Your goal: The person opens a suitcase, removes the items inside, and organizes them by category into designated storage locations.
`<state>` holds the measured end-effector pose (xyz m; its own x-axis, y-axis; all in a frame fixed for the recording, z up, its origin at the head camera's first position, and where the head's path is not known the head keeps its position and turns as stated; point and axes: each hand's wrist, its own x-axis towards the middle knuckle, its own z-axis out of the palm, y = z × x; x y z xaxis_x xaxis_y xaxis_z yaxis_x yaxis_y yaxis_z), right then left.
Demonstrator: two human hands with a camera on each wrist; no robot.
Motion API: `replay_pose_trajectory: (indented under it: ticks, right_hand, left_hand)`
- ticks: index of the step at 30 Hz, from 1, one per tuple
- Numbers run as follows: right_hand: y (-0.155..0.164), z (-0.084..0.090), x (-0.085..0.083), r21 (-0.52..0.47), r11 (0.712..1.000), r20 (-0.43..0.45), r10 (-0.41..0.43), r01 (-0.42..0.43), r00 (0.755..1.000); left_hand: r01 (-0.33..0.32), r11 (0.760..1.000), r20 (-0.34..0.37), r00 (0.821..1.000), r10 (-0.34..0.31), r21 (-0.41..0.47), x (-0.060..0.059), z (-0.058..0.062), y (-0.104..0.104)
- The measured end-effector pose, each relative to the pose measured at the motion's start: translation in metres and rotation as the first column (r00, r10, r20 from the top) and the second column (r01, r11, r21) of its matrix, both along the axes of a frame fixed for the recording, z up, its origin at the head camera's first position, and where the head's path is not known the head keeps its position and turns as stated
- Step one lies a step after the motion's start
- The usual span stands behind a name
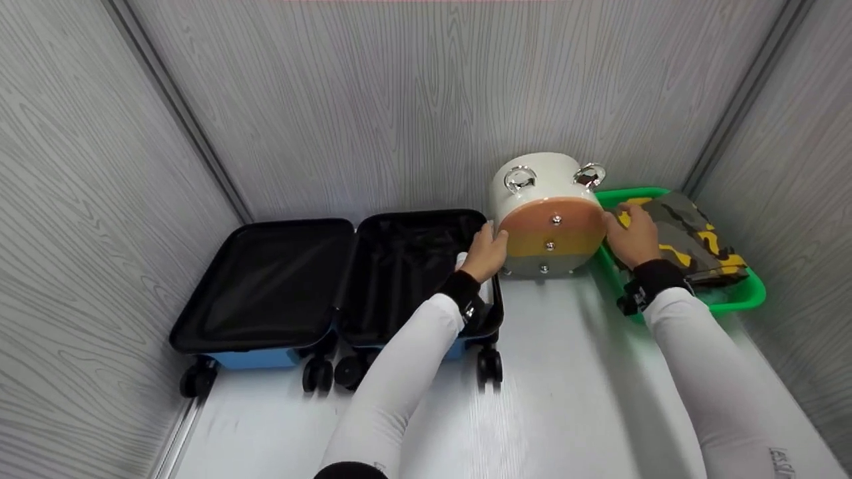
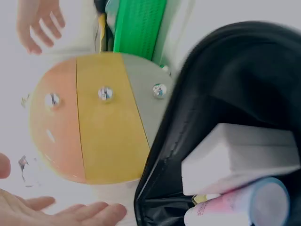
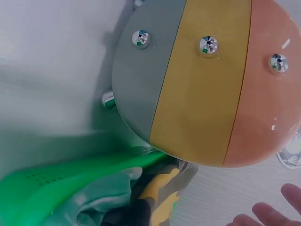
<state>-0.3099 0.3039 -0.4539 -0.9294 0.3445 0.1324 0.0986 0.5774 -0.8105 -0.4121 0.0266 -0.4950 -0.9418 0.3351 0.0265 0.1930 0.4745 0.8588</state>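
A round drawer box (image 1: 550, 239) stands against the back wall, with a white body, an orange, yellow and grey front, silver knobs and two silver rings on top. My left hand (image 1: 486, 254) is at its left side, fingers stretched out along it in the left wrist view. At its right side is my right hand (image 1: 634, 238), fingers spread and slightly bent, overlapping the green basket (image 1: 749, 299) in the head view. Only a few fingertips of that hand show in the right wrist view.
An open suitcase (image 1: 266, 286) with black lining and blue shell lies left of the box. Inside its right half are a white carton (image 2: 254, 155) and a pinkish-white cylindrical container (image 2: 235, 202). Camouflage cloth (image 1: 692, 233) fills the basket, beside a greyish-green cloth (image 3: 101, 193).
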Motion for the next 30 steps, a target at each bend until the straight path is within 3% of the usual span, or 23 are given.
replay_pose_trajectory:
  ticks: [3,4,5,7,9,10,12,13,14,16,18,20,21,23,26,30]
  right_hand:
    - [-0.003,-0.003,-0.004,-0.027,1.000,-0.001,0.017,-0.017,1.000]
    - [-0.004,-0.005,-0.005,-0.034,0.999,0.007,0.030,-0.030,1.000]
    - [-0.006,-0.006,-0.007,-0.043,0.998,0.014,0.046,-0.046,0.999]
    - [-0.009,-0.009,-0.010,-0.062,0.994,0.032,0.089,-0.087,0.995]
    - [-0.012,-0.009,-0.012,-0.081,0.988,0.058,0.137,-0.132,0.989]
    - [-0.013,-0.008,-0.013,-0.090,0.985,0.067,0.155,-0.149,0.986]
    - [-0.015,-0.006,-0.014,-0.102,0.980,0.078,0.178,-0.170,0.981]
    - [-0.015,-0.005,-0.015,-0.105,0.979,0.078,0.181,-0.173,0.980]
    - [-0.015,-0.003,-0.014,-0.104,0.979,0.075,0.183,-0.175,0.980]
    - [-0.015,-0.001,-0.013,-0.096,0.981,0.059,0.176,-0.170,0.983]
    - [-0.014,0.001,-0.010,-0.068,0.983,0.029,0.171,-0.168,0.985]
    - [-0.014,0.002,-0.006,-0.040,0.985,-0.004,0.171,-0.171,0.985]
    - [-0.014,0.002,-0.004,-0.025,0.986,-0.018,0.165,-0.165,0.986]
    - [-0.014,0.003,0.001,0.008,0.989,-0.040,0.151,-0.150,0.988]
    - [-0.012,0.002,0.012,0.055,0.992,-0.054,0.117,-0.114,0.992]
    - [-0.010,-0.001,0.029,0.122,0.990,-0.071,0.079,-0.070,0.994]
  left_hand:
    - [0.039,0.997,-0.092,0.995,-0.033,0.060,-0.050,-0.042,0.019]
    - [0.061,0.995,-0.082,0.995,-0.054,0.080,-0.062,-0.052,0.022]
    - [0.071,0.994,-0.066,0.996,-0.066,0.085,-0.052,-0.039,0.021]
    - [0.094,0.990,-0.067,0.994,-0.087,0.107,-0.037,-0.025,0.018]
    - [0.104,0.985,0.000,0.994,-0.105,0.135,-0.010,0.002,0.013]
    - [0.104,0.986,0.034,0.993,-0.109,0.128,0.007,0.022,0.009]
    - [0.107,0.986,0.050,0.992,-0.114,0.130,0.020,0.036,0.005]
    - [0.100,0.989,0.054,0.993,-0.107,0.112,0.021,0.039,0.005]
    - [0.096,0.990,0.032,0.995,-0.100,0.108,0.005,0.024,0.009]
    - [0.094,0.992,0.022,0.995,-0.096,0.078,-0.015,0.008,0.015]
    - [0.068,0.998,-0.052,0.996,-0.066,0.021,-0.051,-0.026,0.029]
    - [0.029,0.999,-0.126,0.992,-0.034,-0.035,-0.091,-0.069,0.048]
    - [0.026,0.997,-0.133,0.991,-0.035,-0.071,-0.095,-0.072,0.052]
    - [0.011,0.990,-0.190,0.981,-0.037,-0.138,-0.112,-0.094,0.061]
    - [0.050,0.982,-0.199,0.976,-0.086,-0.182,-0.103,-0.095,0.062]
    - [0.086,0.982,-0.254,0.959,-0.128,-0.169,-0.072,-0.084,0.054]
